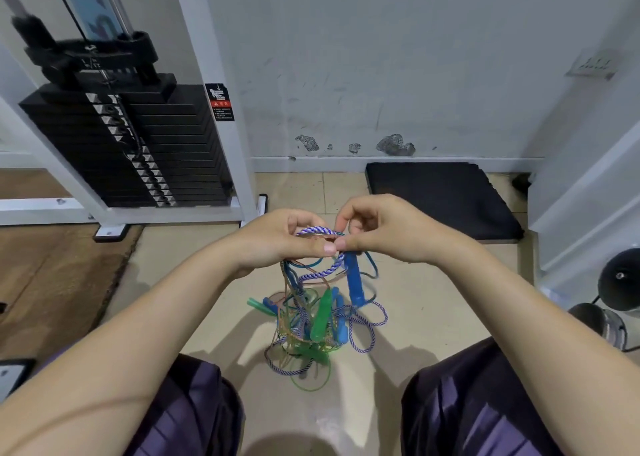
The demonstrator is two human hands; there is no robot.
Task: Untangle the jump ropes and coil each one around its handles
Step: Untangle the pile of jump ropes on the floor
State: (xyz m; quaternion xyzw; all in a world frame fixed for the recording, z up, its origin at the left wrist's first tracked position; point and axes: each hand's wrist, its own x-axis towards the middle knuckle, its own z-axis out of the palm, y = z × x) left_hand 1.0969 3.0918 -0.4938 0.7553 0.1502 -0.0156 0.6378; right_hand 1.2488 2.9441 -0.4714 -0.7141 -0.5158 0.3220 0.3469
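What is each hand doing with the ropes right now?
Left hand: grips the blue-and-white braided rope.
Right hand: pinches the same rope beside the left thumb.

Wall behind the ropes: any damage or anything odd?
Yes. Paint has flaked off in grey patches low on the wall, just above the skirting, with dark scuffs higher up. The wall socket at right appears to hang askew.

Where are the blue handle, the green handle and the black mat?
blue handle (355,279), head view, middle of its shaft.
green handle (321,317), head view, middle of its shaft.
black mat (440,199), head view, centre of its top.
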